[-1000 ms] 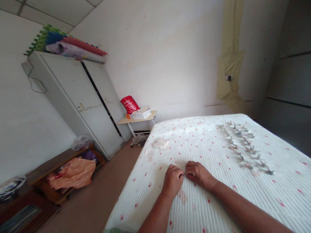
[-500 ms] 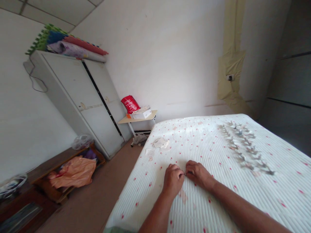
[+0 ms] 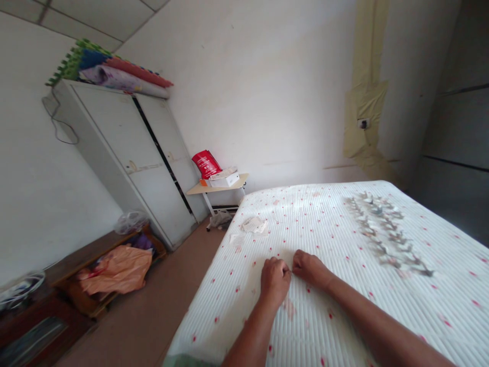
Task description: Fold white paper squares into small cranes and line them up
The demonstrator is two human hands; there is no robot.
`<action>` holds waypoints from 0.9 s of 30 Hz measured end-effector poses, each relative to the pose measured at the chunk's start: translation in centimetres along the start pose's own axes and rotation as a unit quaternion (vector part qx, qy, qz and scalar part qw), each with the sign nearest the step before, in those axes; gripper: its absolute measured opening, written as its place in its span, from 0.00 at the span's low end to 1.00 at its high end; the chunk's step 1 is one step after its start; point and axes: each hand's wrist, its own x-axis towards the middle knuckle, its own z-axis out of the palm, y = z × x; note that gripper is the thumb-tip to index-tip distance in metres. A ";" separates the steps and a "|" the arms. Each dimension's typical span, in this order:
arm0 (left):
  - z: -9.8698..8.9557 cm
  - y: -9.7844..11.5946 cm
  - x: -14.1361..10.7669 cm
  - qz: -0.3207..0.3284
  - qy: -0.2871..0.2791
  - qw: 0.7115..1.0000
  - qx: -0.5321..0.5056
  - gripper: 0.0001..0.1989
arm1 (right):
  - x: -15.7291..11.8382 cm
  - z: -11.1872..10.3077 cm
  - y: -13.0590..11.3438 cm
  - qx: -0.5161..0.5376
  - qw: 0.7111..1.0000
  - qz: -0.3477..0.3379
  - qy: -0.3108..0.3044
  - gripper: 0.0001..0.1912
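Note:
My left hand (image 3: pixel 275 278) is closed, its fingers curled toward the right, low over the white mattress (image 3: pixel 328 316) with red dots. Close beside it on the right, my right hand (image 3: pixel 309 267) is closed too, fingertips pinched toward the left one. Whatever lies between the fingertips is too small to make out. Several small folded grey and white pieces (image 3: pixel 378 211) stand in rows on the right of the mattress. Some thin whitish papers (image 3: pixel 254 225) lie beyond my hands, near the mattress's left edge.
Behind the mattress, a small table (image 3: pixel 196 189) holds a red bag (image 3: pixel 207 164) and a white box (image 3: pixel 224 180). A grey cabinet (image 3: pixel 110 132) stands at the left. On a low wooden shelf (image 3: pixel 74 255) lies an orange plastic bag (image 3: pixel 118 270).
The fingers of my right hand have curled in more, and that hand has shifted slightly up. My left hand has turned a little and moved slightly right. The view has shifted slightly.

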 end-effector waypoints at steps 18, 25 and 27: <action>-0.6 0.6 0.5 -0.050 -0.037 0.998 0.018 0.03 | 0.5 0.3 -0.2 -0.005 0.997 0.073 0.005 0.05; -0.8 0.7 0.8 -0.064 -0.050 0.997 0.003 0.04 | 1.4 1.2 1.6 0.053 0.997 0.052 0.002 0.07; -0.7 0.6 0.8 -0.060 -0.047 0.997 0.002 0.04 | 1.4 1.2 1.7 0.073 0.996 0.051 -0.006 0.05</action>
